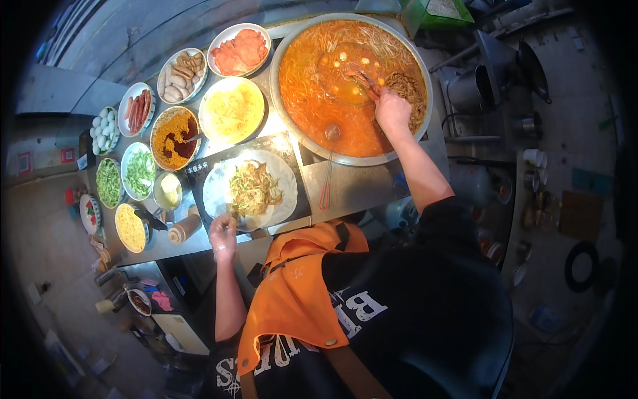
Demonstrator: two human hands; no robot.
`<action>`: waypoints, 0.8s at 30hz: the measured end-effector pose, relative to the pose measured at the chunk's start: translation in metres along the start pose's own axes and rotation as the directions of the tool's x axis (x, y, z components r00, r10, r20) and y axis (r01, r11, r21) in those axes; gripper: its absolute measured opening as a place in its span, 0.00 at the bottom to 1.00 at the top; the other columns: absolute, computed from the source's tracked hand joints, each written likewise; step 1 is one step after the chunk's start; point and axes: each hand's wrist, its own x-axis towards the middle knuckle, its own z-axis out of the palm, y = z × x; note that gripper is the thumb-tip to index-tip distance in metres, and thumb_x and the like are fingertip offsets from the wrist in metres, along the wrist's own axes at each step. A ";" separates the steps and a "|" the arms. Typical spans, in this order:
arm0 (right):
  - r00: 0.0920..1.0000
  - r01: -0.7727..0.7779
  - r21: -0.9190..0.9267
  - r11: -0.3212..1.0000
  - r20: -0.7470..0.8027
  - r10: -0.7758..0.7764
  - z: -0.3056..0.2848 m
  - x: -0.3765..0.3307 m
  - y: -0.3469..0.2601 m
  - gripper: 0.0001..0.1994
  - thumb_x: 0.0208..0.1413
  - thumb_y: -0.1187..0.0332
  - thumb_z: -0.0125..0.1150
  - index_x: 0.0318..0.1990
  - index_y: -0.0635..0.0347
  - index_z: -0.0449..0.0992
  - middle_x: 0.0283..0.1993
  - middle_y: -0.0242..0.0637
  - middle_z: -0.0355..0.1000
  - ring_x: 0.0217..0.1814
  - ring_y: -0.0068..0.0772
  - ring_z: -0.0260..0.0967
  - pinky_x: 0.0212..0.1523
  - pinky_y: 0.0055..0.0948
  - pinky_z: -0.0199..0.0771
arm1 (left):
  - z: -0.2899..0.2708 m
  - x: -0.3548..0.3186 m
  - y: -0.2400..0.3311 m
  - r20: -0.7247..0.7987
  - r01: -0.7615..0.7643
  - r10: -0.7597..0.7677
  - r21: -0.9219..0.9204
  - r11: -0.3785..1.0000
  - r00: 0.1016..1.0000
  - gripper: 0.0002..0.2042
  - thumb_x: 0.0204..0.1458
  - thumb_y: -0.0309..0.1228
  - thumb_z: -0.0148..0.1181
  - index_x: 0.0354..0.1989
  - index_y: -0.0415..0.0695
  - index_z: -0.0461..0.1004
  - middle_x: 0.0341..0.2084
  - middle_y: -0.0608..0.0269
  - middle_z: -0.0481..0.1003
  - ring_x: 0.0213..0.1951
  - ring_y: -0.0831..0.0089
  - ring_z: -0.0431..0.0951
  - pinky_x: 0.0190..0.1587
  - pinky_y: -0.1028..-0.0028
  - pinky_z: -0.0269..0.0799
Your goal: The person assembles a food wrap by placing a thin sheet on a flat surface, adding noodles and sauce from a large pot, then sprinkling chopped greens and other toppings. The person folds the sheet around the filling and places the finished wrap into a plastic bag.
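Note:
My right hand (393,112) is over the big round pot (428,73), closed on tongs (365,83) with red handles. Their tips reach into a round area of orange broth with pale balls (343,57). At the near left edge of a thin, pale round wrapper (216,179) is my left hand (223,236), its fingers drawn together; what they pinch is blurred. A heap of shredded vegetables and sauced filling (256,189) lies on the wrapper, which rests on a black board (302,206). A wire-handled ladle (329,159) leans over the pot's near rim.
Bowls crowd the left: pink meat slices (239,53), sausages (138,110), yellow batter-like food (231,110), orange crumbs with dark red sauce (174,139), chopped greens (139,171) and eggs (104,131). A squeeze bottle (183,229) stands near the counter's front edge. A green crate (438,13) is beyond the pot.

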 end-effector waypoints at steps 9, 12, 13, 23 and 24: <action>0.993 -0.108 0.035 0.994 -0.042 0.109 -0.041 -0.009 0.029 0.18 0.60 0.55 0.70 0.55 0.46 0.83 0.41 0.44 0.84 0.46 0.53 0.83 0.46 0.53 0.82 | 0.012 0.019 0.014 -0.001 -0.106 0.106 0.024 0.994 0.994 0.07 0.57 0.26 0.69 0.40 0.35 0.83 0.42 0.47 0.83 0.46 0.53 0.84 0.54 0.60 0.77; 0.990 -0.117 0.102 0.988 -0.073 0.124 -0.045 -0.022 0.033 0.16 0.60 0.55 0.69 0.54 0.45 0.84 0.40 0.43 0.84 0.46 0.53 0.83 0.47 0.52 0.82 | 0.008 0.013 0.015 0.001 -0.111 0.111 0.020 0.994 0.994 0.06 0.56 0.26 0.69 0.39 0.36 0.83 0.41 0.48 0.83 0.46 0.52 0.83 0.53 0.60 0.77; 0.987 -0.119 0.123 0.985 -0.093 0.131 -0.046 -0.026 0.033 0.16 0.60 0.55 0.69 0.54 0.45 0.84 0.40 0.43 0.84 0.46 0.53 0.83 0.47 0.52 0.82 | 0.006 0.012 0.016 0.001 -0.123 0.123 0.040 0.992 0.992 0.06 0.56 0.26 0.69 0.39 0.36 0.83 0.41 0.48 0.83 0.46 0.52 0.83 0.53 0.60 0.77; 0.999 0.003 0.082 0.997 -0.048 0.001 -0.026 -0.086 0.015 0.21 0.58 0.59 0.73 0.58 0.51 0.81 0.47 0.44 0.83 0.46 0.54 0.83 0.47 0.51 0.83 | 0.004 0.002 0.013 0.008 -0.040 0.040 0.036 0.999 0.999 0.07 0.56 0.26 0.69 0.41 0.37 0.83 0.43 0.48 0.83 0.47 0.53 0.83 0.54 0.60 0.77; 0.998 0.012 0.096 0.995 -0.055 -0.007 -0.028 -0.087 0.016 0.22 0.58 0.58 0.73 0.58 0.51 0.81 0.47 0.44 0.84 0.46 0.55 0.83 0.47 0.51 0.83 | 0.004 0.001 0.012 0.009 -0.031 0.031 0.009 0.999 0.999 0.07 0.56 0.26 0.69 0.41 0.37 0.84 0.44 0.48 0.83 0.48 0.53 0.83 0.54 0.60 0.77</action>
